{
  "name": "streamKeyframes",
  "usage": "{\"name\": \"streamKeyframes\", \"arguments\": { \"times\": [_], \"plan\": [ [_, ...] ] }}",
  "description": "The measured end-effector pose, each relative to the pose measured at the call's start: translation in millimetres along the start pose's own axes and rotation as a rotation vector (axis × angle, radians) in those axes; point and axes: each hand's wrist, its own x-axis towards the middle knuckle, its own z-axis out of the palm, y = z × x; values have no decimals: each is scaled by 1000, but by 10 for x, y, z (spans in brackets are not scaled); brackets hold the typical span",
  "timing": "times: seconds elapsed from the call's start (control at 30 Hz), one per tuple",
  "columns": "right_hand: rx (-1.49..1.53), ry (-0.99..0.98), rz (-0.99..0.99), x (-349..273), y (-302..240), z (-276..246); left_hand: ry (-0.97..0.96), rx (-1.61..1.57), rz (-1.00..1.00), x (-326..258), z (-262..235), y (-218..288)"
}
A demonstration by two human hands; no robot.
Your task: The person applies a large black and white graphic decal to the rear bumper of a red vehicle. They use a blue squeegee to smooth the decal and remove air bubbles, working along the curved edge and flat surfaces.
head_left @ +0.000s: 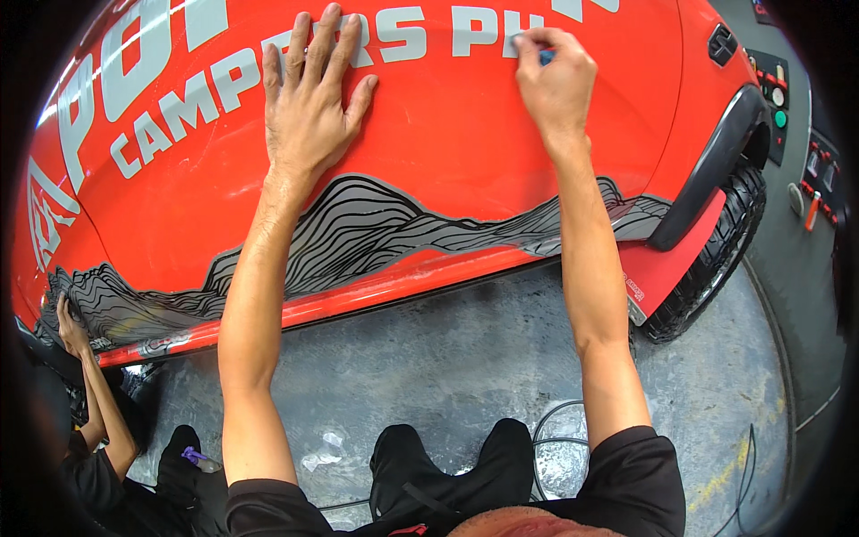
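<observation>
My left hand (313, 112) lies flat with spread fingers on the red side panel (465, 134) of a vehicle, its fingertips over part of the grey lettering (394, 36). Farther right, the fingers of my right hand (562, 85) are closed around a small blue object (546, 57). Most of that object is hidden, so its kind does not show. This hand is against the panel at the right end of the lower row of letters. Below both hands runs a grey and black wavy mountain decal (367, 219), crossed by my forearms.
At far left a co-worker's hand (73, 329) touches the decal's low end. A black tyre (720, 259) and red mud flap (676, 255) stand at right. Cables (541, 438) lie on the grey floor. A purple-topped bottle (201, 459) is at lower left; tools (812, 210) hang at far right.
</observation>
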Motion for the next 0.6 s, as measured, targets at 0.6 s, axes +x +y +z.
{"name": "streamKeyframes", "arguments": {
  "times": [0.6],
  "plan": [
    [71, -46, -22, -38, -101, 53, 19, -15, 8, -9, 17, 1]
  ]
}}
